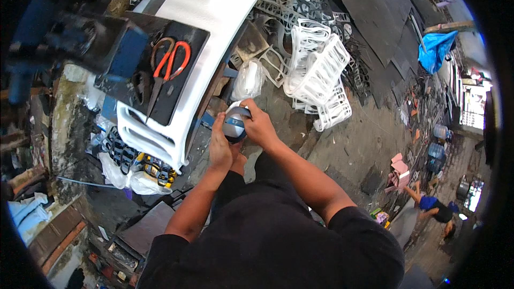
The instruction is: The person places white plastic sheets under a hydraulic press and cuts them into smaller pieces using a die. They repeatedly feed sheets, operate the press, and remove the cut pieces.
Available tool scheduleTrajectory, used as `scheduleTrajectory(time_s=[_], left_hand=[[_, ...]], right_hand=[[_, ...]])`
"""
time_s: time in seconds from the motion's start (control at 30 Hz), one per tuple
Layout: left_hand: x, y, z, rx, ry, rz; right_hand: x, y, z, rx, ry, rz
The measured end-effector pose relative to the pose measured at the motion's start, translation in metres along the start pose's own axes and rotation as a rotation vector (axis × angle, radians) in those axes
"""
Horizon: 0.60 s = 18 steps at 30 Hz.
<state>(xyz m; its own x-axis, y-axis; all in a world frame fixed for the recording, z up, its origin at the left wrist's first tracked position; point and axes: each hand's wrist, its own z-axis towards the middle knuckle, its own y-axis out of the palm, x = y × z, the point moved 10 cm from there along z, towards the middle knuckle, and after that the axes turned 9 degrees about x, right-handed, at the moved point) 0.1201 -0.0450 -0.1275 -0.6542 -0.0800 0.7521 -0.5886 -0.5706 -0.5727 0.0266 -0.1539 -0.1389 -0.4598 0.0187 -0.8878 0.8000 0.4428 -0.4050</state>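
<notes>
In front of my body both hands hold a small rounded thing (234, 122), white and blue with a dark curved band along its upper edge; its exact kind does not show clearly. My left hand (218, 147) presses against its left side, fingers pointing up. From the right, my right hand (258, 124) closes its fingers over the end of the dark band. Just beyond my hands sits a clear plastic bag (248, 79) with white contents. Scissors (167, 67) with orange handles lie on a black board (184, 48) to the left.
A long white foam sheet (214, 5) stretches away at the left, under a blue machine (126, 51). White cut-out foam frames (318, 69) are heaped on the floor at right, beside large dark sheets (369, 10). Another person (436, 208) is far right.
</notes>
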Motion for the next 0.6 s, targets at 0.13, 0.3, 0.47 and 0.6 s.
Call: scheduleTrajectory(time_s=[0.13, 0.3, 0.47, 0.6], left_hand=[[-0.031, 0.075, 0.002, -0.182, -0.237, -0.205], [-0.067, 0.166, 0.027, -0.207, -0.313, -0.126], [-0.193, 0.289, 0.038, -0.243, -0.773, -0.347], [-0.311, 0.399, 0.003, -0.703, -0.653, -0.032]], right_hand=[[0.084, -0.02, 0.03, -0.327, 0.485, 0.509], [0.22, -0.037, 0.116, -0.379, 0.515, 0.14], [0.373, -0.073, 0.254, 0.173, 0.197, -0.132], [0.432, -0.02, 0.335, 0.164, 0.069, -0.174]])
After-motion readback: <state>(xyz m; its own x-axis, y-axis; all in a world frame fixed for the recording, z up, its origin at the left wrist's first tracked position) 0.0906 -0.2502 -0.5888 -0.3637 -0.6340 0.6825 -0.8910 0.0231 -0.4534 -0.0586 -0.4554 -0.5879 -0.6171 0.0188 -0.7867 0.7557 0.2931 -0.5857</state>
